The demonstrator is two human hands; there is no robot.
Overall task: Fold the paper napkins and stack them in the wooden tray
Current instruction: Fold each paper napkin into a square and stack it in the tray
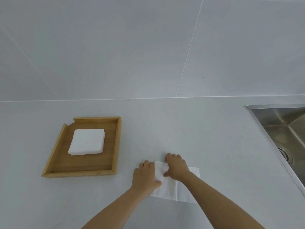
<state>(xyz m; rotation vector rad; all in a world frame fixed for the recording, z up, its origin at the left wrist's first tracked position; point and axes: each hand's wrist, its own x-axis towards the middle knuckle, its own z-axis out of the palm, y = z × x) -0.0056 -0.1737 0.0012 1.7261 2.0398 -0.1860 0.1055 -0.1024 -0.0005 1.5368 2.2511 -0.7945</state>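
Napkin (pixel 171 187) lies flat on the tabletop (pixel 214 138), long axis running left to right, slightly skewed. Left hand (pixel 145 175) presses its left edge, fingers spread; right hand (pixel 175 167) pinches its far edge. Tray (pixel 115 146), well left, holds a napkin stack (pixel 87 141).
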